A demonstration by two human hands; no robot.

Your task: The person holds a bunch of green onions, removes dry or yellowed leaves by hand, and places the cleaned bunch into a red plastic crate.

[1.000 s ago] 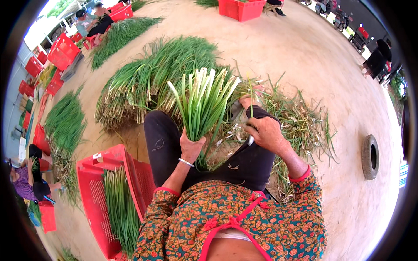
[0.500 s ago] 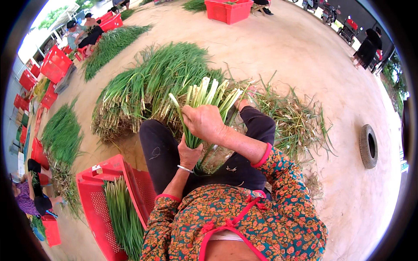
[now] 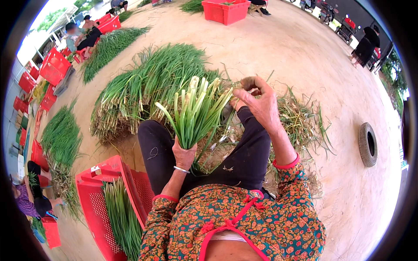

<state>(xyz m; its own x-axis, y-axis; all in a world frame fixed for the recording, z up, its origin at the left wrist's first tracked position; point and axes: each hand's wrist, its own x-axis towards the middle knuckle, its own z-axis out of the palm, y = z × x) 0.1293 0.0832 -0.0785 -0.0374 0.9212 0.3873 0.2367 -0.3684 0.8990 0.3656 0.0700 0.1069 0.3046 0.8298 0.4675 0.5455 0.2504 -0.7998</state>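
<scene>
My left hand (image 3: 184, 154) is closed around the lower part of a bunch of green onions (image 3: 191, 117). Their pale stem ends point up and away from me and fan out. Right of the stem tips is my right hand (image 3: 261, 100), fingers curled and thumb near the forefinger, close to the outermost stem. Whatever it pinches is too small to make out. Beyond my knees lies a large heap of green onions (image 3: 152, 82) with roots toward me. Under and past my right hand is a heap of stripped leaves and trimmings (image 3: 300, 122).
A red crate (image 3: 93, 209) holding green onions (image 3: 122, 213) stands by my left leg. More onion piles (image 3: 61, 135) lie at left. A red tub (image 3: 226, 13) stands far ahead, a tyre (image 3: 368, 144) lies at right. Other people sit among red crates (image 3: 54, 65) at left.
My right hand has moved off the bunch, to the right and away from the stems. The bunch now stands more spread out in my left hand, which has shifted slightly.
</scene>
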